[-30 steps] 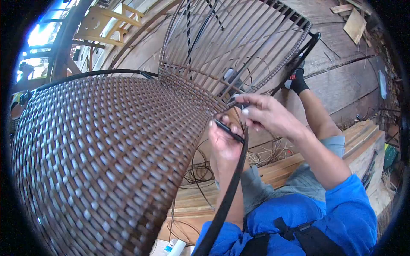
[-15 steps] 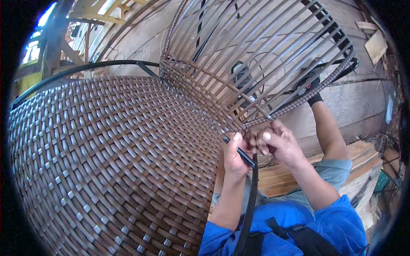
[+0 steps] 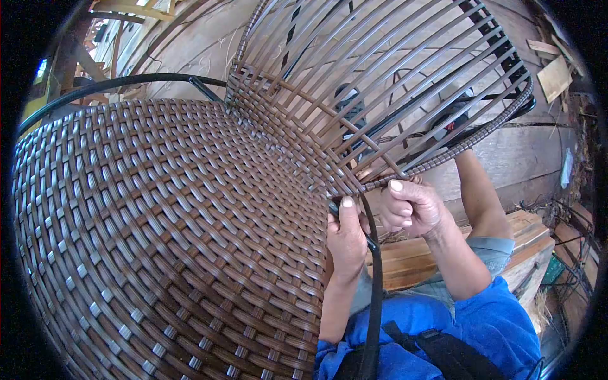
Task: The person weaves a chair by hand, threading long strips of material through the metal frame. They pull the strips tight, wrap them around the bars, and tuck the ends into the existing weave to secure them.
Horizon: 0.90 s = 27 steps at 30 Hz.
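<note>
We have both hands at the corner where the two panels of the chair meet, the tightly woven panel spreading out to our left and the open panel, with its long thin bars, rising away ahead of us. Our left hand is closed round a short dark tube that shows on both sides of it, slanting down toward our right, and our thumb rests up by the edge of the weave. Our right hand is curled, thumb laid over the bent forefinger, just beside the near end of the wrapped rim; we cannot tell whether a strand is pinched in it. That rim runs lengthwise from the corner, away from us and off to the right, so the right hand is the nearer one to it, while the left is nearer the weave. Between our hands a flat black strip comes down from the corner, its long axis pointing back toward our lap, in front of the wooden planks.
</note>
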{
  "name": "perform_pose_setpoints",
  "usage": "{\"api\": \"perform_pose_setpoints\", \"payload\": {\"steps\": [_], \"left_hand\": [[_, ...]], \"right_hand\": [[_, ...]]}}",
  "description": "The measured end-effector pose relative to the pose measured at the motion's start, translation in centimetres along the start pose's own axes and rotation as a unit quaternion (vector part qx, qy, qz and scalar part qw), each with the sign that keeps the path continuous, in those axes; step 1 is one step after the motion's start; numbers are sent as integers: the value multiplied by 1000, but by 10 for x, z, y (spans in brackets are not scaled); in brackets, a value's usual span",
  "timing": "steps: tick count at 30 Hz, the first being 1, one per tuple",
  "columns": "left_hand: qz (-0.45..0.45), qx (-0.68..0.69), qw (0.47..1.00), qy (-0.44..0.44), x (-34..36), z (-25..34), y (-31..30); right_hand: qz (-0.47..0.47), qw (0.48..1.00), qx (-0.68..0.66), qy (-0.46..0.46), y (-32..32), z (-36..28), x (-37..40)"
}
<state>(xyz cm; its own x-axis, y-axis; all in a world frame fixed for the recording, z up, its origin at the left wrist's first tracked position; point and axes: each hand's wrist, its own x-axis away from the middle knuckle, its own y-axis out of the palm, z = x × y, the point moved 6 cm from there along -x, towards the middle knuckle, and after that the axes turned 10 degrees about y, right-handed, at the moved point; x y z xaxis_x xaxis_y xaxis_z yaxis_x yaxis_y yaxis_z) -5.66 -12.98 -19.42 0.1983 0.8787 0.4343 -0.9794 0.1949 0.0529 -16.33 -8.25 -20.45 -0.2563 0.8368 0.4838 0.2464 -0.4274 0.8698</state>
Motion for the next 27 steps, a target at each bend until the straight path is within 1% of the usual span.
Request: {"api": "perform_pose_setpoints", "payload": {"steps": [3,6,8,11,13,16,21,24,27], "left_hand": [[20,-9,1000,-5,-2,7,3],[-2,8,1000,21,-5,2,1],[-8,10,1000,27,-5,3,1],[-1,13,1000,16,-4,4,4],[4,16,1000,0,-4,5,4],[-30,26,999,10,-5,2,1],[-39,34,999,11,-5,3,2],[-48,47,998,9,-5,1,1],[-58,33,998,18,-7,-5,-2]], "right_hand": [[-12,1000,10,9,-4,0,-1],[-23,999,12,20,-7,0,-1],[-2,999,-5,32,-7,-1,-1],[-45,999,-27,2,-11,3,-4],[-38,999,-27,-1,-10,3,-5],[-34,999,-28,-5,-9,3,-6],[-54,998,-9,-28,-11,2,-8],[-29,999,-9,-38,-11,5,-10],[-34,997,-18,-60,-8,4,-10]]}}
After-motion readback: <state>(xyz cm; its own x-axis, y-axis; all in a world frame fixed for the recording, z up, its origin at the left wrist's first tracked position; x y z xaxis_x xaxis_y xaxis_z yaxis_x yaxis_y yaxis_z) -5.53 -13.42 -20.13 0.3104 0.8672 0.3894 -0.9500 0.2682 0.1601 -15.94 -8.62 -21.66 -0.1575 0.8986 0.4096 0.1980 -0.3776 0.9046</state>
